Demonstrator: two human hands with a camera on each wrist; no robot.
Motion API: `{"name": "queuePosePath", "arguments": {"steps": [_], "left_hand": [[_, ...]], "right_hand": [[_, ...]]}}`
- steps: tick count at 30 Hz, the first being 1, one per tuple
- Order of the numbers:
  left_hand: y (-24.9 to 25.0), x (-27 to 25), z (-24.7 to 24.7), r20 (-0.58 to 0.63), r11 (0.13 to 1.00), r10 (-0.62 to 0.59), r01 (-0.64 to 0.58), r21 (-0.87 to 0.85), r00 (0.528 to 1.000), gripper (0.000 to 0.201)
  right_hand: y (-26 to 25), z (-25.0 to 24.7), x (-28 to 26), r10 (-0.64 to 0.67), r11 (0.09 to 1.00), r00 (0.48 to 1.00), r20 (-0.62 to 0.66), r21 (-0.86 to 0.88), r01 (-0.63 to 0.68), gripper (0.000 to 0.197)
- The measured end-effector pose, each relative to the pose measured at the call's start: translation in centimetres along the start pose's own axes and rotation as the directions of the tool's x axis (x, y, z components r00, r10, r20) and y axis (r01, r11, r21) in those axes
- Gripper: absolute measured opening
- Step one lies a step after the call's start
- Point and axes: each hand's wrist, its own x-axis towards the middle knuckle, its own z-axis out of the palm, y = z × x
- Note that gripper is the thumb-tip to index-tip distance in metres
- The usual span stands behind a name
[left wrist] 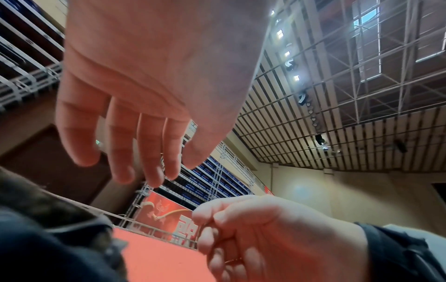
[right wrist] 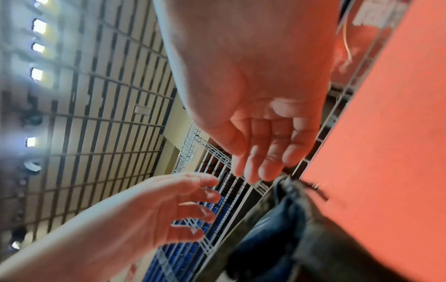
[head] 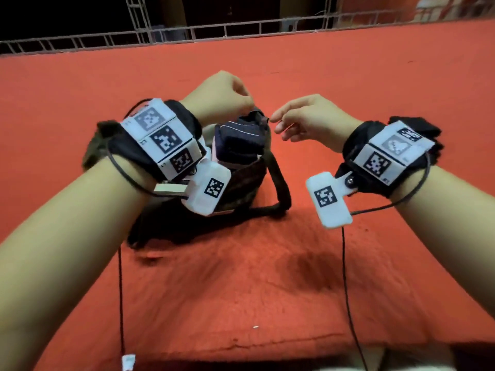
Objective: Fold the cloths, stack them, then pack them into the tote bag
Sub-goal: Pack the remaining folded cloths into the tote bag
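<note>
Head view: tote [head: 242, 183] stands on red table [head: 348, 76], folded cloths [head: 238, 141] upright inside; left hand [head: 222, 96] and right hand [head: 308, 119] hover above its rim. Left wrist view: left fingers [left wrist: 120, 145] relaxed, holding nothing. Right wrist view: right fingers [right wrist: 270, 152] loosely extended just above the tote edge [right wrist: 289, 187]; truss ceiling [right wrist: 96, 95] behind

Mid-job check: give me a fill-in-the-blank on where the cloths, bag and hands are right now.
1. The folded cloths sit inside the ____.
2. The tote bag rests on a ____-coloured surface.
3. The left hand and right hand are both above the bag's ____.
4. The bag's dark strap trails on the side of the person's ____ hand.

Missing words: tote bag; red; opening; right
</note>
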Motion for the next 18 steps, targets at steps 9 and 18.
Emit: {"name": "queuePosePath", "arguments": {"steps": [9, 18], "left_hand": [[8.6, 5.8, 12.5, 0.26, 0.993, 0.011, 0.021, -0.117, 0.965, 0.013], [14.4, 11.6, 23.1, 0.409, 0.945, -0.052, 0.178, -0.275, 0.911, 0.005]], "right_hand": [[8.0, -10.7, -2.6, 0.14, 0.891, 0.969, -0.202, -0.402, -0.213, 0.029], [16.4, -22.1, -3.0, 0.244, 0.764, 0.858, -0.451, -0.456, -0.457, 0.021]]}}
